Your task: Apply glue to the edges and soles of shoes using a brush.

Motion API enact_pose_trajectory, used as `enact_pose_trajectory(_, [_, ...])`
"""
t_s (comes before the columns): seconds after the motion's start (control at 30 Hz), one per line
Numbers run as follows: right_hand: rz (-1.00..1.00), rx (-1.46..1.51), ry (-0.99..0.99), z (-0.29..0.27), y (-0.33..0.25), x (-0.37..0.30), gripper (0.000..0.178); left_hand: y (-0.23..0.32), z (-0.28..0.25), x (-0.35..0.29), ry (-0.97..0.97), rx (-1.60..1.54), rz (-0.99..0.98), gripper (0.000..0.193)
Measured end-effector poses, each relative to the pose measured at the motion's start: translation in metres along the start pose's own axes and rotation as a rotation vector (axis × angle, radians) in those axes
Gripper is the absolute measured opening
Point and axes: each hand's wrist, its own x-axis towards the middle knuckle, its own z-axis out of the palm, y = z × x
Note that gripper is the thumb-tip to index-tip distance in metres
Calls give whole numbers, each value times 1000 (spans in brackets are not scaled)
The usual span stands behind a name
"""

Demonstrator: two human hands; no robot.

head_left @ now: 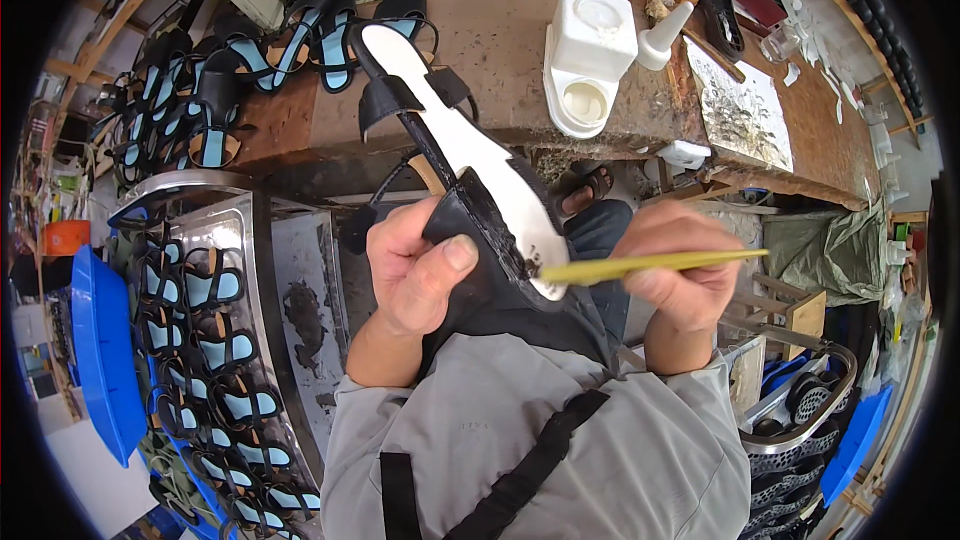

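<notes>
My left hand [415,275] grips the front part of an upturned black sandal [465,135] by its wide strap, thumb on top. The sandal's underside faces up, showing a long white sole piece with dark smears along the edge near the toe. Between the fingers of my right hand [685,265] is a slim yellow-green brush [600,268], slanting slightly. Its working end touches the toe area of the white sole, where dark smears cover its tip. Thin black straps hang from the sandal's sides and heel.
A brown workbench [480,30] spans the far side, holding a white plastic pot [592,40], a white nozzle bottle [665,38] and a stained sheet [740,105]. Black sandals [215,105] crowd its left end. More fill a metal-framed rack [262,290] at left; another rack [850,380] stands right.
</notes>
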Motion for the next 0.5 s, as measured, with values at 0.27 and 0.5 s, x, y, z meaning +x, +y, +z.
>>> enact_pose_trajectory(0.27, [164, 527, 168, -17, 25, -5, 23, 6, -5, 1, -27, 68, 7, 21])
enact_pose_trajectory(0.5, [47, 335, 34, 5, 17, 2, 19, 15, 4, -2, -52, 17, -86, 21])
